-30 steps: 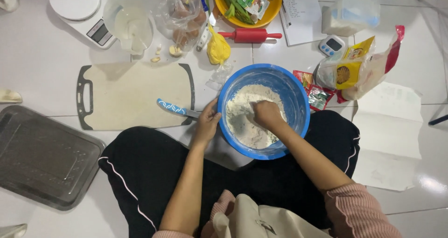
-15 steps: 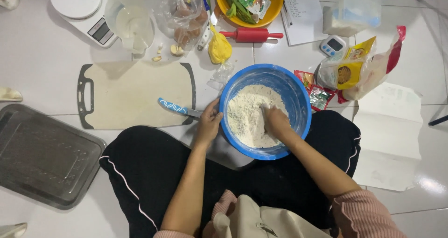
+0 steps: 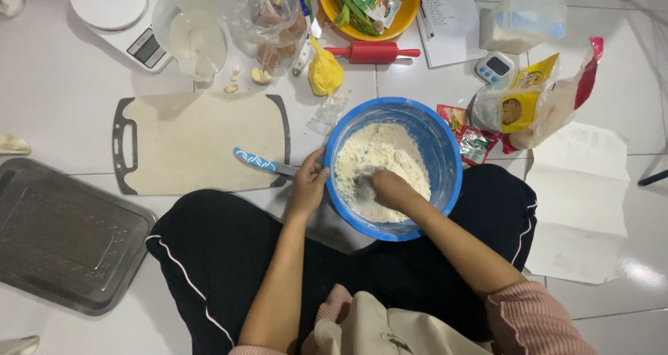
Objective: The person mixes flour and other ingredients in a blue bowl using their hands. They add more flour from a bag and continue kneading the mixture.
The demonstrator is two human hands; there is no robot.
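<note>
- Head view: round blue plastic bowl (image 3: 445, 153) of white flour (image 3: 379, 161) on white tiled floor (image 3: 62, 104), against crossed legs.
- Right hand (image 3: 390, 188) curled, fingers sunk in flour.
- Left hand (image 3: 309, 182) cupped on bowl's outer rim.
- Yellow-and-red crinkled bag (image 3: 532, 104) right of bowl; small red-green sachets (image 3: 467, 136) between them.
- Yellow tied pouch (image 3: 325, 73) and red rolling pin (image 3: 372, 51) beyond bowl.

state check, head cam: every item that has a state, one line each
bowl: upright, holds flour
flour: loose, partly clumped
right hand: in the flour, closed or open unclear
left hand: on the bowl rim
knife: flat on the board edge, untouched
board: flat, bare
tray: flat, nothing in it
jug: upright, clear liquid inside
rolling pin: lying flat
</note>
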